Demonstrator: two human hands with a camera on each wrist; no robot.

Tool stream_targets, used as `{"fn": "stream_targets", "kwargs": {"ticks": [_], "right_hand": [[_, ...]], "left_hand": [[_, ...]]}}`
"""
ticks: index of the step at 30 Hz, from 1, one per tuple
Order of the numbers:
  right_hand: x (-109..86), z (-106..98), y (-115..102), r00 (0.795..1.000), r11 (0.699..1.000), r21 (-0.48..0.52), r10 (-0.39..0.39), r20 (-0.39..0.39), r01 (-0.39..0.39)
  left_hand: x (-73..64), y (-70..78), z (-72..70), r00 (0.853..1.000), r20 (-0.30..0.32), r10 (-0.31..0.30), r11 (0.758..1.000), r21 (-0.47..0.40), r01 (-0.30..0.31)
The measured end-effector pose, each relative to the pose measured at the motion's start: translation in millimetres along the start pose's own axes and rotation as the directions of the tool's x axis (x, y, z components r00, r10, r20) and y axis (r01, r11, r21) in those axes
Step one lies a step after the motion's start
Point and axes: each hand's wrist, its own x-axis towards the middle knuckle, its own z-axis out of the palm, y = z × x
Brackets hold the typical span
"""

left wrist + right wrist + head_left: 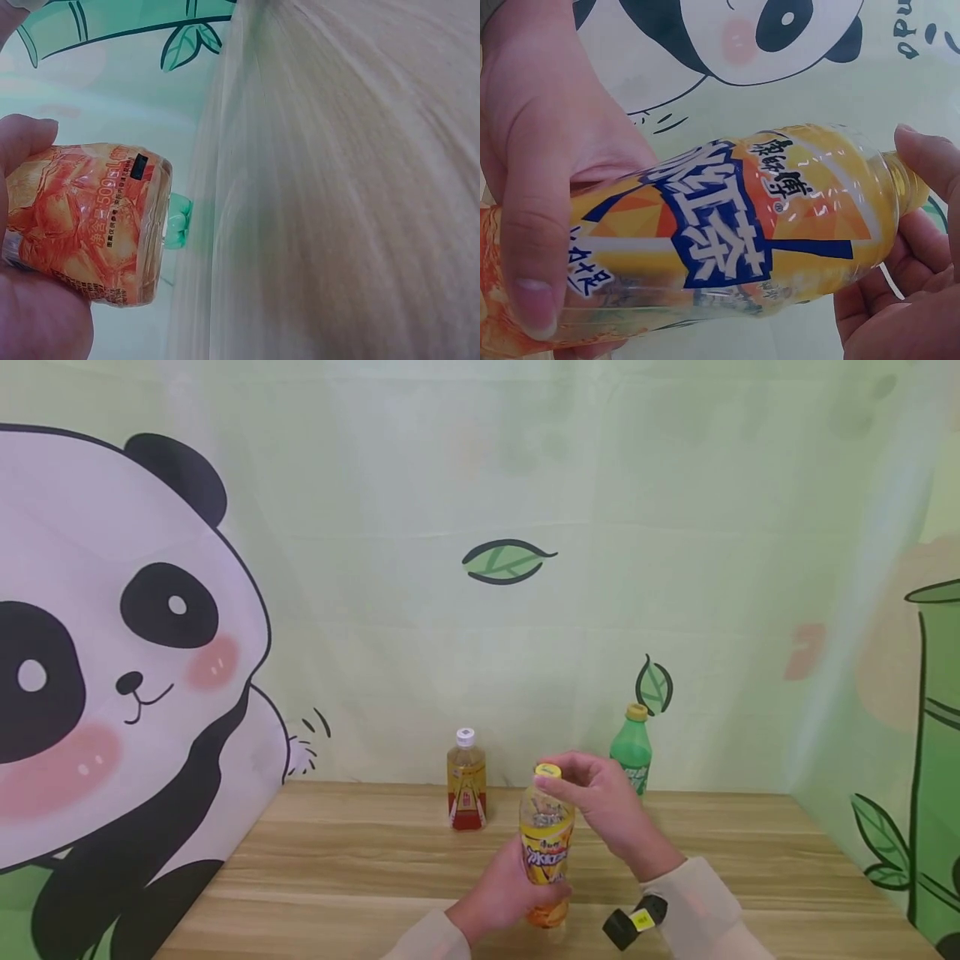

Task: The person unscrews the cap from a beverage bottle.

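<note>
A clear tea bottle [546,852] with a yellow and orange label stands nearly upright above the table in the head view. My left hand [501,889] grips it round the lower part, and its base shows clear of the tabletop in the left wrist view. At the top, my right hand [600,797] pinches the yellow cap [548,771] between thumb and fingers. The right wrist view shows the thumb and fingers at the cap, which sits on the neck. How full the bottle is I cannot tell.
A bottle with a white cap [467,785] stands farther back on the wooden table [337,868]. Behind my right hand is a green bottle [632,747] with a yellow cap. A printed panda backdrop [375,610] rises behind the table.
</note>
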Motion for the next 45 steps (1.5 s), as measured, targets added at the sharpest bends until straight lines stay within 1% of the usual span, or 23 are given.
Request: {"fn": "stream_targets", "kwargs": {"ticks": [6, 11, 16, 23, 29, 36, 41, 45], "right_hand": [[0.5, 1.5, 3.5, 0.999, 1.000, 0.013, 0.011, -0.034, -0.011], [-1.1, 4.3, 4.2, 0.996, 1.000, 0.016, 0.006, -0.087, -0.005], [-2.2, 8.8, 2.3, 0.988, 1.000, -0.005, 0.000, -0.152, -0.001], [-3.8, 14.4, 0.5, 0.973, 1.000, -0.028, -0.003, -0.229, -0.004], [-4.0, 16.7, -0.7, 0.968, 0.999, -0.016, 0.024, -0.249, -0.029], [-3.1, 19.4, 0.2, 0.960, 0.999, -0.017, 0.032, -0.279, -0.038], [-3.1, 19.7, 1.2, 0.954, 0.999, -0.009, 0.028, -0.300, -0.032], [-3.3, 19.3, 0.5, 0.950, 1.000, -0.001, 0.023, -0.312, -0.024]], "left_hand": [[-0.2, 0.1, 0.5, 1.000, 0.007, 0.006, 1.000, -0.005, -0.006], [-0.9, 1.1, 1.6, 1.000, 0.003, 0.007, 1.000, 0.008, -0.007], [-1.6, 1.1, 2.0, 1.000, -0.011, 0.018, 1.000, 0.020, -0.018], [-2.4, 2.1, 1.7, 1.000, -0.016, 0.004, 1.000, 0.024, -0.004], [-2.3, 1.7, 2.4, 1.000, -0.022, 0.012, 0.999, 0.034, -0.012], [-2.8, 2.1, 4.0, 1.000, -0.004, 0.025, 1.000, 0.018, -0.025], [-1.8, 1.9, 4.8, 1.000, 0.008, 0.023, 1.000, 0.015, -0.023], [-1.1, 1.1, 4.8, 1.000, 0.005, 0.009, 1.000, 0.014, -0.009]]}}
